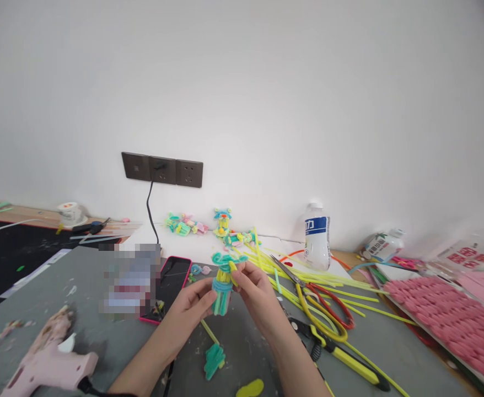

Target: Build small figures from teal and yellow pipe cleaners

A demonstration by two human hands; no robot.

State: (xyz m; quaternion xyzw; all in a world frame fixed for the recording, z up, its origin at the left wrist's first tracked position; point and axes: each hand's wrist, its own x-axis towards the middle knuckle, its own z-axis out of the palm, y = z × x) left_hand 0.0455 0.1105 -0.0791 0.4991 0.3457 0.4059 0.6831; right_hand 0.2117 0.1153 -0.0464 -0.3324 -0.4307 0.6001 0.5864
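A small pipe-cleaner figure (222, 288) in teal, yellow and blue is held upright between my two hands above the grey mat. My left hand (194, 300) grips its lower body from the left, thumb and fingers closed. On the other side, my right hand (252, 284) pinches a yellow part near the figure's upper right. Below the hands lies a teal fuzzy leaf-like piece (214, 361) on a thin yellow-green stem. A flat yellow oval piece (250, 388) rests at the near edge of view.
A pink hot glue gun (52, 361) lies at left, near a phone (171, 286). Right of my hands are yellow pipe cleaners (328, 282), scissors (308, 292) and pliers (349, 361). A white bottle (317, 237) stands behind them. Finished-looking figures (222, 220) sit by the wall.
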